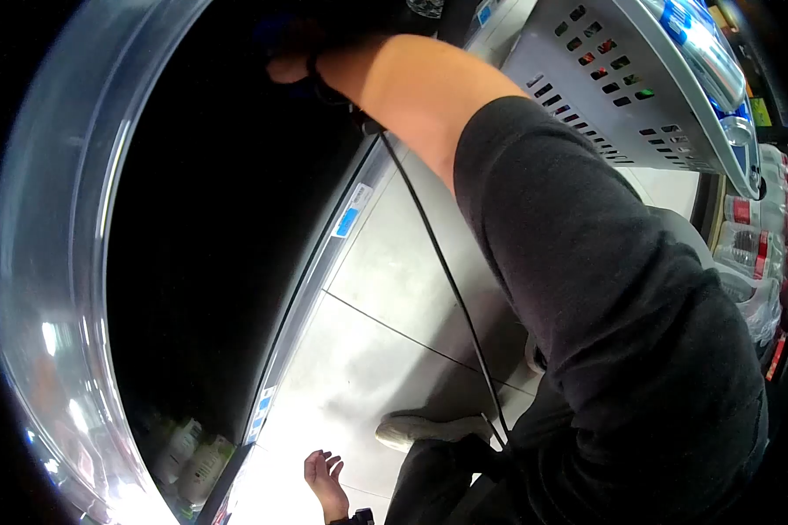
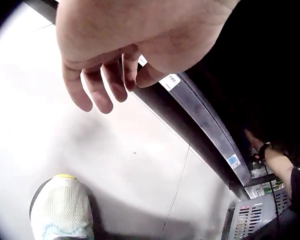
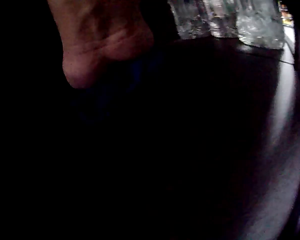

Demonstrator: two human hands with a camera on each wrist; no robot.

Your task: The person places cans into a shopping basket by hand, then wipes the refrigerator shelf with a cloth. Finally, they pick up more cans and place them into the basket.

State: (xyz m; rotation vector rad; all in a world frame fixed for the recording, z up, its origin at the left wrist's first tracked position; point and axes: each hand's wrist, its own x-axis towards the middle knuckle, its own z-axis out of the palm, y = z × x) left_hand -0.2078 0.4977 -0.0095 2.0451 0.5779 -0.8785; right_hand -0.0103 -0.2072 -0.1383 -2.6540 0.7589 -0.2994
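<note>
My right hand [image 1: 289, 68] reaches deep into a black shelf [image 1: 210, 227], its wrist wearing a dark band. In the right wrist view only the heel of that hand [image 3: 107, 47] is lit; the fingers are lost in darkness. A dim dark-blue patch [image 3: 135, 75] shows right at the palm, and I cannot tell whether it is gripped. Clear bottles [image 3: 222, 20] stand beyond it on the shelf. My left hand [image 1: 324, 477] hangs low over the floor in front of the shelf. Its fingers [image 2: 117, 82] are loosely bent and hold nothing.
A grey perforated basket [image 1: 613, 87] with cans stands at the upper right. Price labels [image 1: 352, 210] line the shelf edge. White bottles [image 1: 203, 468] sit at the shelf's near end. A black cable [image 1: 438, 254] hangs from the right wrist across pale floor tiles [image 1: 385, 280].
</note>
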